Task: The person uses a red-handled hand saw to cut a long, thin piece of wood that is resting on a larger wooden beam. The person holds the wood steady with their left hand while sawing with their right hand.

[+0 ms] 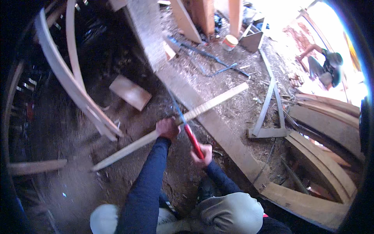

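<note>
The left arm stretches forward, nearly straight, its left hand (168,128) closed over the wooden strip (218,98), back upward. The right arm bends in; its right hand (202,156) grasps the red-handled tool (192,140), the thin blade angling forward across the strip. The strip crosses both long edges of the beam (224,130).

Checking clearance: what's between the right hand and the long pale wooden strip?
The thin-bladed tool's red handle, gripped by the right hand and running toward the wooden strip; visible in the head view.
</note>
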The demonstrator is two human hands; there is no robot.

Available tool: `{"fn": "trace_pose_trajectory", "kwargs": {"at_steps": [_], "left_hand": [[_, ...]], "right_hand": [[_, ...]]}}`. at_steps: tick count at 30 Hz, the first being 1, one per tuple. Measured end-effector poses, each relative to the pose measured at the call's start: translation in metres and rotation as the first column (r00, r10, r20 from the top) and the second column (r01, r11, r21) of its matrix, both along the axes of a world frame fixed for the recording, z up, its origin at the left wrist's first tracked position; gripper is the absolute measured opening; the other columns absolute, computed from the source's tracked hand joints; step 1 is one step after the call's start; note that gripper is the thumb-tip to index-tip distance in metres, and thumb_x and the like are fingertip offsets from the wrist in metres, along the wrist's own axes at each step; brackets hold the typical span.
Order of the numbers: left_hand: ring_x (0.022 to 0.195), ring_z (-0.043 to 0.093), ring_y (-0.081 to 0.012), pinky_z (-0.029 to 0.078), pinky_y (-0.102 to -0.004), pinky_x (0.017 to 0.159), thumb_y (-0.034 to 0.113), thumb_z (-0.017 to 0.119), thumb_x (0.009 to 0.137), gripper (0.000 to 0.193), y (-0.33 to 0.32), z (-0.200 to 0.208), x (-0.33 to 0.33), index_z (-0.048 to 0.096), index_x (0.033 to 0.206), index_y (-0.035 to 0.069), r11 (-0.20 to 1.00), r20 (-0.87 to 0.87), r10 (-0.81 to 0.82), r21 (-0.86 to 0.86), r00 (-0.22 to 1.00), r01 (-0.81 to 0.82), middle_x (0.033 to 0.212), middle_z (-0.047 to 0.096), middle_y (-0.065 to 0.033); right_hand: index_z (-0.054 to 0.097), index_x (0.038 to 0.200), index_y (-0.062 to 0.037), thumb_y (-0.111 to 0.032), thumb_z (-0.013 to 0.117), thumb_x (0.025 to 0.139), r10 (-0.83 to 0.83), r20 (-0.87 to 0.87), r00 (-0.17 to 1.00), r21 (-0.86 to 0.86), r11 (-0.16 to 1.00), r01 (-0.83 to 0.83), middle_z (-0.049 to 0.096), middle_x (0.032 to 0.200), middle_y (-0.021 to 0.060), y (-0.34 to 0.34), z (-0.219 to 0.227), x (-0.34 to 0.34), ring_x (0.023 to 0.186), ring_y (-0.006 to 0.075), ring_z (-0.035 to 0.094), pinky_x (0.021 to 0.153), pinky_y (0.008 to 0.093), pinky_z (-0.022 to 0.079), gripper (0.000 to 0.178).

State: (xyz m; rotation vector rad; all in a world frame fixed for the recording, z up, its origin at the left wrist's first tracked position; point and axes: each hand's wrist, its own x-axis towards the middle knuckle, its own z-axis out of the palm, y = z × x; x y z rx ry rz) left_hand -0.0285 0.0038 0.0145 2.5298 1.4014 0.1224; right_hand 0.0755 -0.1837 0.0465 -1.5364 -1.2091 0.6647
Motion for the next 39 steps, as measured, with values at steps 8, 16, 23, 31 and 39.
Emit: {"fn": "trace_pose_trajectory", "kwargs": {"at_steps": [8,16,23,31,39], "left_hand": [[0.081,0.069,-0.0311,0.055,-0.0409,0.073,0.029,0.065,0.072,0.019,0.001,0.022,0.009,0.071,0.08,0.013,0.987,-0.141,0.061,-0.141,0.988,-0.081,0.086,0.07,-0.014],[0.078,0.069,-0.0324,0.055,-0.0417,0.071,0.026,0.064,0.072,0.016,-0.002,0.016,0.001,0.071,0.08,0.013,0.995,-0.045,0.028,-0.093,0.999,-0.032,0.082,0.069,-0.0142],[0.073,0.068,-0.0342,0.055,-0.0452,0.069,0.036,0.066,0.072,0.026,0.005,0.004,0.005,0.069,0.085,0.014,0.992,-0.034,0.041,-0.116,0.999,-0.044,0.076,0.068,-0.0154],[0.081,0.068,-0.032,0.054,-0.0442,0.074,0.034,0.064,0.073,0.025,0.005,0.011,0.006,0.069,0.089,0.015,0.987,-0.141,0.033,-0.151,0.989,-0.055,0.086,0.069,-0.0143],[0.081,0.067,-0.0337,0.054,-0.0459,0.073,0.04,0.067,0.072,0.028,0.011,0.002,-0.001,0.068,0.086,0.015,0.991,-0.081,0.038,-0.128,0.996,-0.049,0.083,0.068,-0.015]], "right_hand": [[0.062,0.07,-0.0061,-0.007,0.066,0.069,-0.095,0.043,0.995,-0.06,0.993,0.098,0.056,0.053,0.0048,-0.071,0.031,-0.011,0.045,0.0145,0.057,0.05,0.0291,0.047,0.004],[0.059,0.07,-0.0069,-0.012,0.068,0.071,-0.051,-0.045,0.998,-0.059,0.997,0.048,0.051,0.052,0.0038,-0.026,-0.006,0.0,0.046,0.0142,0.055,0.048,0.0282,0.044,0.01],[0.057,0.067,-0.0042,-0.009,0.066,0.072,-0.035,0.05,0.998,-0.054,0.998,0.038,0.048,0.051,0.0079,-0.019,0.019,0.001,0.044,0.0153,0.052,0.047,0.0294,0.042,0.011],[0.064,0.074,-0.0044,-0.006,0.065,0.068,-0.048,0.035,0.998,-0.165,0.985,0.053,0.057,0.057,0.0057,-0.076,0.039,-0.009,0.05,0.0105,0.057,0.052,0.0255,0.046,0.006],[0.061,0.075,-0.006,-0.01,0.068,0.069,-0.029,0.048,0.998,-0.054,0.998,0.032,0.051,0.051,0.006,-0.019,0.01,-0.004,0.044,0.0159,0.054,0.048,0.0288,0.044,0.01]]}}
